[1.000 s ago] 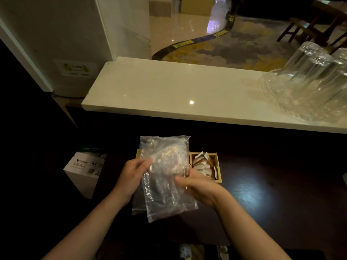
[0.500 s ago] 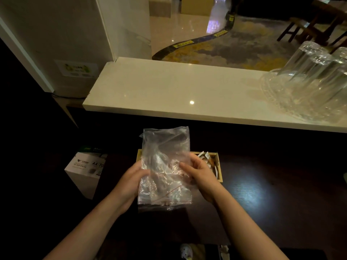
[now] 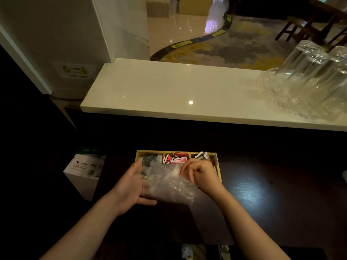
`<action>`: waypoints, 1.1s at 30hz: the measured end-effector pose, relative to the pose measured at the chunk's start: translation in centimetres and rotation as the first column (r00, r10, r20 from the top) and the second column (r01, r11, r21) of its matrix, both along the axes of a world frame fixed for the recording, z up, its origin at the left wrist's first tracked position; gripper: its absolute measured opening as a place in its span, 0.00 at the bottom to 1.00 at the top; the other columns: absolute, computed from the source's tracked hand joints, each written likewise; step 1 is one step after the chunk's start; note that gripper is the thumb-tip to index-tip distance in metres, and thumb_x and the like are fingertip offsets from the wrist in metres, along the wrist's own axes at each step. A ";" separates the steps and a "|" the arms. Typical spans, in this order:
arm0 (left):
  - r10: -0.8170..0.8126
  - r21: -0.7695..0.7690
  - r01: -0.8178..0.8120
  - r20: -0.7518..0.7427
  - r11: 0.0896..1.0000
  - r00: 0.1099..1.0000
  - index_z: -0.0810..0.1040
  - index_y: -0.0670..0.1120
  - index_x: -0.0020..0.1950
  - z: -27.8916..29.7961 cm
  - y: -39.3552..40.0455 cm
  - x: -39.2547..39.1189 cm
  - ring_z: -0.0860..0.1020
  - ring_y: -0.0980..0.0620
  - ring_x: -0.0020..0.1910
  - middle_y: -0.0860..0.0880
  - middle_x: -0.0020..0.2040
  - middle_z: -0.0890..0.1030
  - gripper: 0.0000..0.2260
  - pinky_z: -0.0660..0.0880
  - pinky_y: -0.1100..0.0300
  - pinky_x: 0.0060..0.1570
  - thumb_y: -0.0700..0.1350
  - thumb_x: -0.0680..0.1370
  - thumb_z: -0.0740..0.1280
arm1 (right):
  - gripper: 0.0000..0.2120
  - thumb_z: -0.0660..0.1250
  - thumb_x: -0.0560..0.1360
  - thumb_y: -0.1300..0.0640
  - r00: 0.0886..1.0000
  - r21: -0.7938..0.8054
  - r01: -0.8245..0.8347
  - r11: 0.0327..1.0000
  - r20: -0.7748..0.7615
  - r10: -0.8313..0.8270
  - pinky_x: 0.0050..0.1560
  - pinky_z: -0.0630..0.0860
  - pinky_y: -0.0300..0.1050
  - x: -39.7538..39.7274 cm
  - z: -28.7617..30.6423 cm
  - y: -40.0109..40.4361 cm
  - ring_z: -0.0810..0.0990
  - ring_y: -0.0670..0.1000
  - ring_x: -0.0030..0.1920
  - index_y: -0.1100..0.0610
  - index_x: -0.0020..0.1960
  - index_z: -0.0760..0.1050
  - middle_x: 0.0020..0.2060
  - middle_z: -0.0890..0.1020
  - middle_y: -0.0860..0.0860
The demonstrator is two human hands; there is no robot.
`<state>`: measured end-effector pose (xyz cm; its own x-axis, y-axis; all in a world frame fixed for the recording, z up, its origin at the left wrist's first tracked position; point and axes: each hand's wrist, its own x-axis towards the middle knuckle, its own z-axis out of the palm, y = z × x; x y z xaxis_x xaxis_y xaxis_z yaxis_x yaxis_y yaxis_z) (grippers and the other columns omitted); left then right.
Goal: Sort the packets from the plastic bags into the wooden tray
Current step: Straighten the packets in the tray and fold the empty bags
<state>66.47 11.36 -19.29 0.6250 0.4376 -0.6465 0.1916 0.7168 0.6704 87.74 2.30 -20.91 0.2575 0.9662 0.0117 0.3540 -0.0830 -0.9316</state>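
My right hand [image 3: 200,172] pinches the plastic bag [image 3: 170,186] over the wooden tray [image 3: 217,167] near the tabletop's far edge; my left hand [image 3: 131,186], fingers relaxed, steadies it.

Dim foreground, glare on counter [image 3: 190,102], hands perhaps motion-blurred.

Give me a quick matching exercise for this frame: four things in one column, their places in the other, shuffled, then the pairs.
Things:
1. red packets
2. paper box
3. glasses
4. plastic bag

Places:
A. on the pale counter, far right
B. middle compartment of the wooden tray
C. between the left hand and right hand
D. left of the tray, low down

Pairs: 1-B, 2-D, 3-A, 4-C
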 end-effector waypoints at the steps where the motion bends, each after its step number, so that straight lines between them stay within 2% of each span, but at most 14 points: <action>1: -0.073 0.027 0.074 -0.035 0.997 0.997 0.72 0.54 0.63 0.1 -0.1 0.1 0.81 0.40 0.55 0.42 0.59 0.82 0.20 0.80 0.46 0.42 0.62 0.77 0.56 | 0.17 0.56 0.60 0.78 0.996 0.051 -0.030 0.998 0.084 0.025 0.43 0.72 0.29 0.0 -0.1 0.0 0.80 0.40 0.39 0.61 0.20 0.71 0.34 0.80 0.47; 4: -0.205 0.038 0.209 -0.093 0.977 0.974 0.70 0.50 0.66 0.2 -0.7 0.5 0.81 0.39 0.53 0.44 0.56 0.83 0.26 0.80 0.52 0.35 0.58 0.72 0.68 | 0.17 0.58 0.60 0.77 0.971 0.130 -0.087 0.988 0.235 0.055 0.43 0.72 0.28 0.1 -0.7 0.1 0.80 0.39 0.39 0.59 0.20 0.71 0.34 0.81 0.49; 8: -0.240 -0.030 0.238 -0.093 0.971 0.966 0.71 0.56 0.64 0.4 -0.3 0.8 0.81 0.38 0.55 0.42 0.58 0.82 0.26 0.80 0.49 0.40 0.68 0.75 0.48 | 0.17 0.58 0.59 0.75 0.922 0.146 -0.131 0.981 0.382 0.066 0.38 0.70 0.25 0.6 -0.6 -0.4 0.79 0.41 0.38 0.56 0.21 0.71 0.35 0.81 0.50; 10: -0.243 -0.059 0.239 -0.098 0.969 0.965 0.72 0.56 0.62 0.2 0.3 0.8 0.80 0.40 0.57 0.42 0.60 0.81 0.30 0.79 0.44 0.45 0.71 0.72 0.47 | 0.16 0.60 0.59 0.74 0.867 0.132 -0.197 0.971 0.487 0.110 0.36 0.68 0.24 0.6 -0.2 -0.8 0.79 0.42 0.35 0.55 0.23 0.72 0.35 0.81 0.50; 14: -0.317 -0.014 0.323 -0.244 0.946 0.917 0.73 0.54 0.63 -0.7 0.4 1.1 0.78 0.40 0.59 0.41 0.62 0.77 0.29 0.79 0.42 0.49 0.70 0.69 0.61 | 0.13 0.66 0.59 0.72 0.712 0.048 -0.321 0.946 0.670 0.208 0.29 0.75 0.38 -0.5 0.3 -1.4 0.79 0.47 0.33 0.55 0.27 0.74 0.36 0.80 0.48; 16: -0.298 0.019 0.319 -0.306 0.947 0.904 0.74 0.51 0.63 -1.0 0.1 1.4 0.77 0.40 0.58 0.41 0.62 0.77 0.28 0.80 0.42 0.49 0.61 0.67 0.72 | 0.12 0.65 0.60 0.71 0.698 0.049 -0.320 0.946 0.687 0.201 0.28 0.76 0.42 -0.8 0.3 -1.7 0.79 0.48 0.34 0.55 0.28 0.75 0.37 0.80 0.48; 18: -0.265 0.060 0.295 -0.300 0.953 0.916 0.76 0.45 0.60 -1.2 -0.4 1.6 0.80 0.39 0.53 0.40 0.58 0.80 0.20 0.81 0.43 0.47 0.47 0.70 0.73 | 0.13 0.64 0.61 0.72 0.785 0.138 -0.265 0.954 0.606 0.130 0.34 0.76 0.38 -0.7 0.3 -1.9 0.81 0.47 0.37 0.55 0.28 0.74 0.39 0.81 0.50; 20: -0.218 0.097 0.250 -0.254 0.963 0.942 0.75 0.41 0.59 -1.3 -0.9 1.9 0.82 0.43 0.43 0.40 0.50 0.82 0.14 0.81 0.53 0.33 0.40 0.74 0.69 | 0.14 0.61 0.64 0.72 0.917 0.241 -0.068 0.968 0.398 -0.035 0.42 0.74 0.32 -0.6 0.4 -2.1 0.81 0.43 0.43 0.54 0.29 0.73 0.41 0.83 0.50; 22: -0.138 0.171 0.185 -0.256 0.968 0.957 0.74 0.39 0.58 -1.4 -1.5 2.3 0.77 0.50 0.29 0.42 0.39 0.80 0.10 0.69 0.64 0.19 0.38 0.76 0.65 | 0.14 0.61 0.72 0.70 0.969 0.207 0.207 0.956 0.094 -0.230 0.43 0.74 0.32 -0.3 0.4 -2.3 0.80 0.41 0.44 0.52 0.36 0.74 0.45 0.83 0.50; 24: 0.008 0.215 0.046 -0.242 0.975 0.970 0.74 0.40 0.55 -2.2 -2.0 2.9 0.69 0.56 0.20 0.47 0.29 0.75 0.08 0.59 0.67 0.14 0.36 0.78 0.60 | 0.07 0.63 0.77 0.64 0.880 0.061 0.359 0.931 -0.353 -0.317 0.38 0.76 0.37 -0.1 0.2 -2.7 0.81 0.43 0.43 0.54 0.51 0.75 0.53 0.81 0.52; 26: 0.165 0.178 -0.135 -0.167 0.975 0.972 0.72 0.42 0.54 -2.9 -2.6 3.8 0.65 0.58 0.18 0.50 0.26 0.71 0.08 0.55 0.69 0.14 0.34 0.79 0.57 | 0.17 0.66 0.76 0.58 0.720 -0.040 0.349 0.936 -0.628 -0.296 0.40 0.79 0.41 0.0 -0.5 -3.2 0.82 0.47 0.48 0.53 0.63 0.68 0.60 0.78 0.55; 28: 0.280 0.113 -0.270 -0.078 0.956 0.957 0.72 0.43 0.52 -3.0 -3.6 5.0 0.68 0.58 0.21 0.48 0.31 0.71 0.07 0.57 0.69 0.15 0.35 0.80 0.57 | 0.31 0.70 0.71 0.50 0.750 -0.106 0.226 0.968 -0.615 -0.242 0.46 0.79 0.43 -0.4 -1.8 -4.2 0.82 0.51 0.55 0.48 0.69 0.60 0.63 0.76 0.54; 30: 0.292 0.062 -0.292 0.009 0.954 0.956 0.73 0.45 0.53 -3.0 -5.0 6.3 0.77 0.53 0.31 0.44 0.41 0.78 0.07 0.67 0.67 0.19 0.37 0.80 0.57 | 0.37 0.71 0.68 0.48 0.811 -0.173 0.079 0.982 -0.561 -0.164 0.51 0.78 0.41 -1.9 -3.0 -4.9 0.80 0.47 0.58 0.47 0.71 0.56 0.63 0.76 0.49; 33: 0.144 0.126 -0.156 0.096 0.980 0.985 0.70 0.47 0.63 -3.0 -7.5 8.2 0.81 0.47 0.50 0.44 0.55 0.82 0.13 0.78 0.58 0.39 0.37 0.80 0.58 | 0.19 0.71 0.73 0.53 0.809 -0.258 0.139 0.956 -0.527 -0.260 0.48 0.75 0.35 -4.0 -3.9 -6.3 0.81 0.40 0.50 0.50 0.61 0.69 0.49 0.84 0.43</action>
